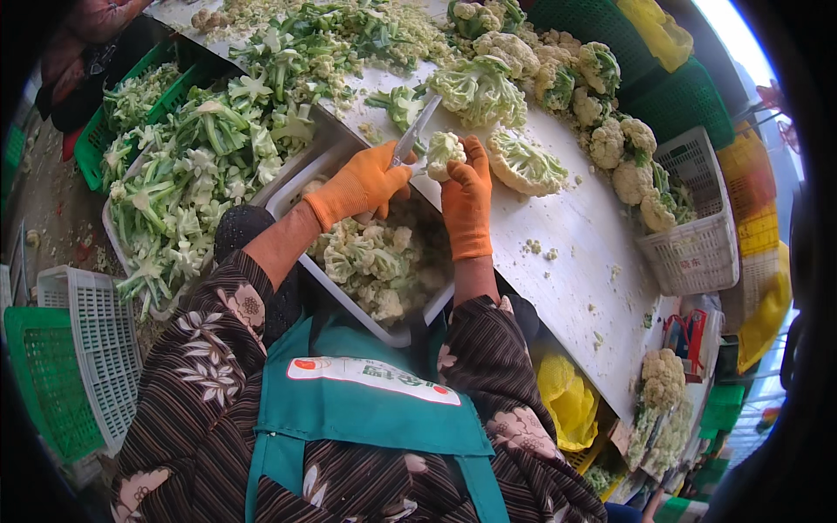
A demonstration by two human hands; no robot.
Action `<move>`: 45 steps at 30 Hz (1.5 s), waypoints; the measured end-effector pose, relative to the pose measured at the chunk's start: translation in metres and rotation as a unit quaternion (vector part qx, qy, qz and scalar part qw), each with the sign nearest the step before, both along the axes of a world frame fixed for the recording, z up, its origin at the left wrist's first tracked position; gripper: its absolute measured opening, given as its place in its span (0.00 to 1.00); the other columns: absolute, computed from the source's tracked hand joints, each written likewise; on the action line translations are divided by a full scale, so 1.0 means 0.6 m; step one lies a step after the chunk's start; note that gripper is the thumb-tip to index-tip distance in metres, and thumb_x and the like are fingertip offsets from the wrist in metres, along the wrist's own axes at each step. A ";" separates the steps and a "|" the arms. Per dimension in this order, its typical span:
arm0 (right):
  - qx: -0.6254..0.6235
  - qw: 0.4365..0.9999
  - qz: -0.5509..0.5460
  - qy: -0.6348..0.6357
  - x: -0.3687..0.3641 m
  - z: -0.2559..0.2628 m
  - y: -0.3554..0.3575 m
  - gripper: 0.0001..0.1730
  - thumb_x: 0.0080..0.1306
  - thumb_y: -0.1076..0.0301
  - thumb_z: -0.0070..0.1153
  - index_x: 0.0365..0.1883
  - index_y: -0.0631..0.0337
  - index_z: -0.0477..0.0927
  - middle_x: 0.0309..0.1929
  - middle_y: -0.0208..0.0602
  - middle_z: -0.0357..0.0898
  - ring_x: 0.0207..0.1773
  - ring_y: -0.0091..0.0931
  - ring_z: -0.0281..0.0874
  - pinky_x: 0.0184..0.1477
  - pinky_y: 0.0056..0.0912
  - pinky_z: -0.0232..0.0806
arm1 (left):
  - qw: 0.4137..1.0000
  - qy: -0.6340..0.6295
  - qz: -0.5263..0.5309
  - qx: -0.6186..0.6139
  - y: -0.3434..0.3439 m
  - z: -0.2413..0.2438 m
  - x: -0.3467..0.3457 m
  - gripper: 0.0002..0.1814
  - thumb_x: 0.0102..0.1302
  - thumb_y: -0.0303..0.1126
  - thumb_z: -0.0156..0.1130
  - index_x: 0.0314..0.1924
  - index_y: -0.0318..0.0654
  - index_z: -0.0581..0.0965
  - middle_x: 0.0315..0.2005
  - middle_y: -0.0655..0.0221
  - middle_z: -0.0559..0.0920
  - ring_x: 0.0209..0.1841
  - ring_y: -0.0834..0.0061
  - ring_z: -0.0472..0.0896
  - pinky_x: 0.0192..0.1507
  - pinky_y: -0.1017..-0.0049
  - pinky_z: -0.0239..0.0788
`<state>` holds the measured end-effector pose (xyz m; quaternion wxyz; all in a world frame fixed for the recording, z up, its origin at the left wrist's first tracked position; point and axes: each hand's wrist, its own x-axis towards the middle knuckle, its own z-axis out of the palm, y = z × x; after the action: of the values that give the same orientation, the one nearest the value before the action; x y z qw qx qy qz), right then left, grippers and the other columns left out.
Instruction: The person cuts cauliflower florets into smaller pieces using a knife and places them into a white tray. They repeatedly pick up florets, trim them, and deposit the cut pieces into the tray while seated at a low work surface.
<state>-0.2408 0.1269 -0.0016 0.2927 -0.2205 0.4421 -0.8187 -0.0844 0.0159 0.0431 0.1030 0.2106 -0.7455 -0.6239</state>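
Observation:
My left hand [366, 183], in an orange glove, grips a knife [418, 127] with its metal blade pointing up and away from me. My right hand [468, 196], gloved in orange too, pinches a small cauliflower floret [444, 154] between thumb and fingers. The blade is close to the floret; I cannot tell whether they touch. Below my hands, a pale plastic crate [356, 310] holds many cut florets [376, 261]. Just past my right hand, a cut piece of cauliflower [526, 162] lies on the metal table [556, 261], with a larger cut head [480, 91] behind it.
Trimmed leaves and stalks [196, 189] are heaped at left. Whole cauliflowers [608, 140] line the table's far right side, beside a white basket [693, 255]. Stacked crates [98, 346] stand at lower left. Yellow mesh bags [565, 399] hang below the table edge. Another person's arm [108, 19] shows at top left.

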 end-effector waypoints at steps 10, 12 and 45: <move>0.042 0.998 0.033 -0.024 0.045 0.027 0.093 0.36 0.60 0.83 0.43 0.70 0.73 0.60 0.55 0.52 0.75 0.53 0.38 0.79 0.56 0.41 0.75 | 0.929 0.032 -0.104 -0.352 0.050 0.007 0.048 0.15 0.66 0.34 0.57 0.50 0.36 0.73 0.28 0.48 0.82 0.34 0.43 0.80 0.37 0.52 0.71; 0.049 0.999 0.017 -0.003 0.052 0.029 0.099 0.34 0.59 0.79 0.51 0.67 0.74 0.65 0.47 0.43 0.80 0.42 0.26 0.79 0.33 0.18 0.66 | 0.910 0.007 -0.139 -0.391 0.052 0.011 0.051 0.14 0.66 0.33 0.57 0.49 0.36 0.72 0.28 0.48 0.82 0.34 0.43 0.80 0.38 0.51 0.71; 0.427 0.769 -0.302 0.368 -0.136 0.041 0.154 0.37 0.58 0.57 0.63 0.64 0.64 0.72 0.43 0.52 0.80 0.45 0.42 0.80 0.50 0.42 0.73 | 0.911 -0.160 -0.258 -0.279 0.071 0.098 -0.231 0.11 0.70 0.33 0.51 0.46 0.33 0.70 0.24 0.59 0.80 0.15 0.68 0.78 0.14 0.68 0.69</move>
<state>-0.3226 0.2191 0.0230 -0.0907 -0.2126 0.8635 -0.4482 -0.2229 0.0586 0.1018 -0.1276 0.0709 -0.9240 -0.3533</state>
